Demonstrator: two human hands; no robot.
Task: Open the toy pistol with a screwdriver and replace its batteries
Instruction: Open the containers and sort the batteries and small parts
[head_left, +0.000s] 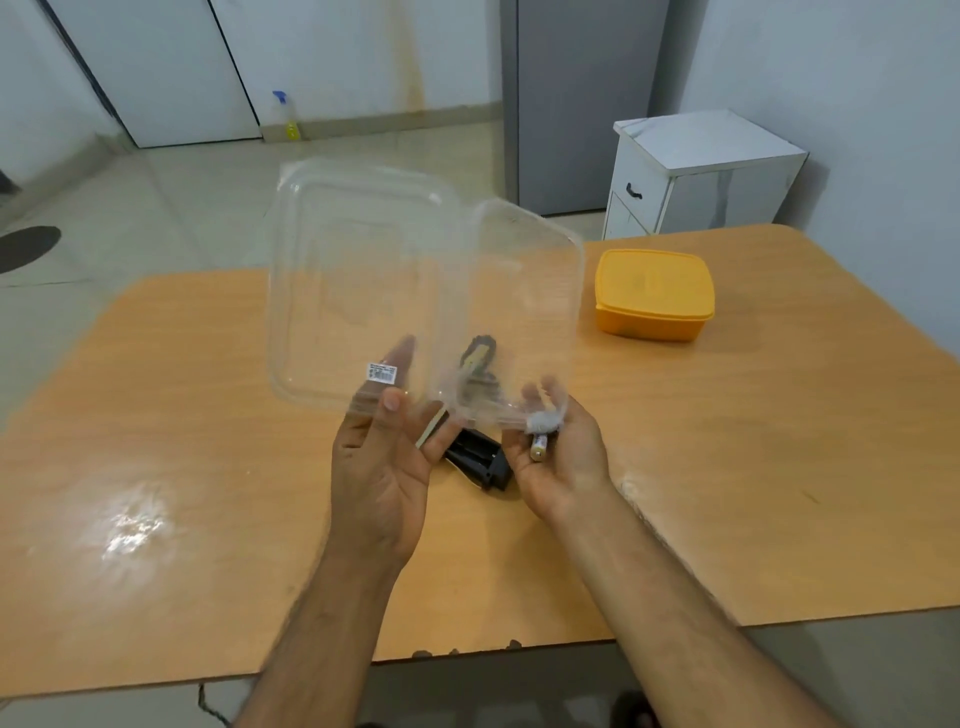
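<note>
- A big wooden table (208, 467) fills the middle and bottom of the frame. It has a shiny wet-looking spot at the lower left.
- A grey fridge (582, 104) stands at the top, right of the middle.
- A small white cabinet (696, 176) with a dark handle stands at the upper right, behind the table.
- A clear plastic lid (358, 280) is held up in the air in the middle of the frame. It has a small white sticker near its bottom edge.
- A clear plastic box (524, 291) is held up just to the right of the lid. The two touch or overlap along one side.
- A yellow box (652, 293) with its lid on sits on the table at the right, well apart from the hands.
- The left hand (384, 467) pinches the bottom edge of the clear lid, thumb in front and fingers behind.
- The right hand (561, 457) holds the bottom corner of the clear box with its fingertips. A battery (538, 447) also lies tucked in this hand's curled fingers.
- The black toy pistol (478, 457) lies on the table in the middle of the frame, between and below the two hands. Part of it shows blurry through the clear box.
- A spray bottle (285, 117) with yellow liquid stands on the floor at the top left.
</note>
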